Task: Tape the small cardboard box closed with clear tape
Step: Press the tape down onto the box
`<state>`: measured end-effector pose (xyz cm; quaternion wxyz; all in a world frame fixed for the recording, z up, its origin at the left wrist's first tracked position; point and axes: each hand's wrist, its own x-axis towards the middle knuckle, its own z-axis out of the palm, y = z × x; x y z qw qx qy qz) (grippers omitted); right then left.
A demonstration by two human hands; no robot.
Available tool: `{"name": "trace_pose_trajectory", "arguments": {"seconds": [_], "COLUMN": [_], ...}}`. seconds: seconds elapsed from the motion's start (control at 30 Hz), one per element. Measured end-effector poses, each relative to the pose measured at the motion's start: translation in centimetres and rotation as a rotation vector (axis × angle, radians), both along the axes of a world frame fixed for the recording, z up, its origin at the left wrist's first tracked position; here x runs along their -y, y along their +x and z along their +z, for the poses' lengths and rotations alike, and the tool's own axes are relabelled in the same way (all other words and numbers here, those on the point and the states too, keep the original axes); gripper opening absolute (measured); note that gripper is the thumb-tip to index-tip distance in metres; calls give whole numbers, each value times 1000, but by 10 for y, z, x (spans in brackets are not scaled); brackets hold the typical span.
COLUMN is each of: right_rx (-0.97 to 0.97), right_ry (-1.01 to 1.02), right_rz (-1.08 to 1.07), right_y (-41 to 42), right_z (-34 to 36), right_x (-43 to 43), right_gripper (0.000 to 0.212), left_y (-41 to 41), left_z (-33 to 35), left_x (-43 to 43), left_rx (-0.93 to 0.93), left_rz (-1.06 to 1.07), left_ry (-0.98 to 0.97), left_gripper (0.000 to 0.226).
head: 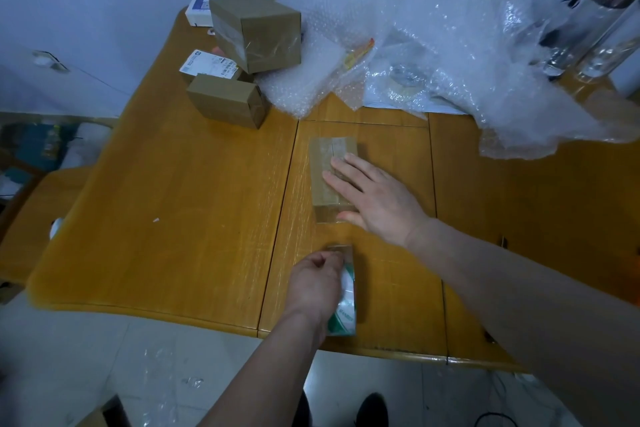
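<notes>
A small brown cardboard box (327, 163) lies on the wooden table (180, 204) near the middle. My right hand (370, 199) rests flat on its top with fingers spread, pressing down. A strip of clear tape runs from the box's near side toward my left hand (317, 282). That hand is closed around a roll of clear tape (346, 302) with a green and white core, held close to the table's front edge.
Three other cardboard boxes, one large (258, 31), one with a label (211, 66) and one plain (228, 100), stand at the back left. A heap of bubble wrap (433, 31) covers the back right. Glass bottles (595, 28) stand far right.
</notes>
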<state>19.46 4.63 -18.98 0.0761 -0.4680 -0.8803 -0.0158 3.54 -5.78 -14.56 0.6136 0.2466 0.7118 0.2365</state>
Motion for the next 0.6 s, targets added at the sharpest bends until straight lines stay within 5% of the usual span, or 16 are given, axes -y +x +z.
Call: {"name": "trace_pose_trajectory", "arguments": {"seconds": [0.27,0.6], "right_rx": [54,-8], "right_ry": [-47,99], "right_rz": [-5,-154], "right_y": [0,-31], "right_z": [2,2], "right_x": [3,5], "right_gripper": [102,71], "left_y": [-1,0], "left_z": [2,2], "left_x": [1,2], "left_rx": [22,23], "left_rz": [19,10], "left_ry": [-3,1], "left_gripper": [18,17]}}
